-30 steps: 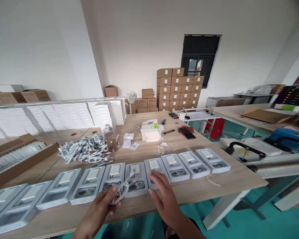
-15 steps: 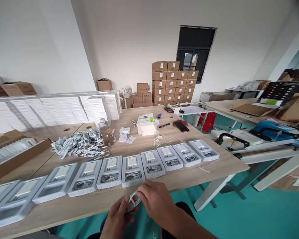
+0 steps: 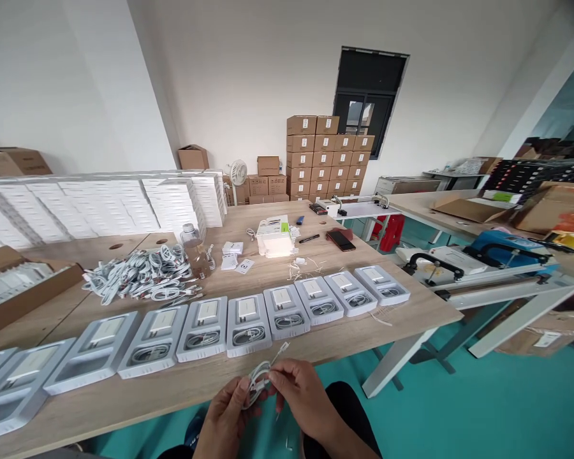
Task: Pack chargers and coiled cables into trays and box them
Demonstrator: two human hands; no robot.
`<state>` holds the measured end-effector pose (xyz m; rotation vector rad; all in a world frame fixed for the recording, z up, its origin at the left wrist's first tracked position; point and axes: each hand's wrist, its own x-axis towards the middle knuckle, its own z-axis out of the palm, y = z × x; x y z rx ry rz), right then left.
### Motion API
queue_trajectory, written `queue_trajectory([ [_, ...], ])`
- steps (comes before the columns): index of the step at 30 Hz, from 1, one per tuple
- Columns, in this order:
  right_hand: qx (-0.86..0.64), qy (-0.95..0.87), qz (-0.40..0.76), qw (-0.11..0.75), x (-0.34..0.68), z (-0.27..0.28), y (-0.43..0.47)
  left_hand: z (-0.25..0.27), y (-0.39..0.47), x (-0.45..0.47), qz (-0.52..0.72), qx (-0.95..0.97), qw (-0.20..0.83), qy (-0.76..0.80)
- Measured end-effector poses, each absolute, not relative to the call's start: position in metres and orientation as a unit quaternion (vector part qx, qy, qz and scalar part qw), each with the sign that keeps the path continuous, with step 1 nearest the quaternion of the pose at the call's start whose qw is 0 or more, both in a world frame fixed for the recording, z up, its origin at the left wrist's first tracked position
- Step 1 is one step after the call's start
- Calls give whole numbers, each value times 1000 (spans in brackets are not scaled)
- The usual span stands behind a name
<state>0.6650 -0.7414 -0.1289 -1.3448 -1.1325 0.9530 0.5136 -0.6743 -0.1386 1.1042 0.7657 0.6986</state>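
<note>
Now that the right hand (image 3: pixel 301 392), spread wide and apart from it a second ago, is on it too, the coiled white cable (image 3: pixel 257 381) sits between both hands, right at the desk's (image 3: pixel 186 389) near edge. I take that to mean the coil itself is being worked, and it is not yet in a tray. The left hand (image 3: pixel 224 414) is curled around its near side, thumb on top; the right pinches the other side, though I can't make out which strand. One connector (image 3: pixel 284 347) pokes up past the right hand's fingers. Along the desk's front runs the row of gray trays (image 3: pixel 249 348), most with a coil and an adapter. Farther back on the desk lie a cable pile (image 3: pixel 141 274), a bottle (image 3: pixel 196 252) and a white box (image 3: pixel 273 239); brown cartons (image 3: pixel 316 150) stand beyond the desk's far end.
</note>
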Motion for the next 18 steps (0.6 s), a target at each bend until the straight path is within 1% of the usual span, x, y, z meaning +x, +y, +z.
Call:
queue_trajectory([
  [3, -650, -517, 243, 502, 672, -128, -746, -128, -671, 506, 292, 629, 627, 354],
  [5, -670, -528, 164, 496, 679, -121, -750, -122, -670, 501, 281, 715, 542, 341],
  [8, -642, -579, 157, 477, 691, -107, -754, -118, -667, 494, 260, 805, 435, 307],
  [11, -601, -642, 233, 415, 702, -100, -754, -125, -665, 491, 245, 850, 377, 275],
  [13, -590, -651, 278, 390, 704, -101, -752, -130, -666, 492, 278, 825, 407, 278],
  [15, -596, -639, 282, 396, 703, -104, -750, -130, -670, 494, 332, 744, 502, 291],
  [16, -601, -633, 270, 406, 702, -105, -749, -127, -673, 496, 338, 697, 557, 300],
  [18, -606, -629, 243, 422, 699, -106, -748, -118, -679, 499, 287, 631, 641, 330],
])
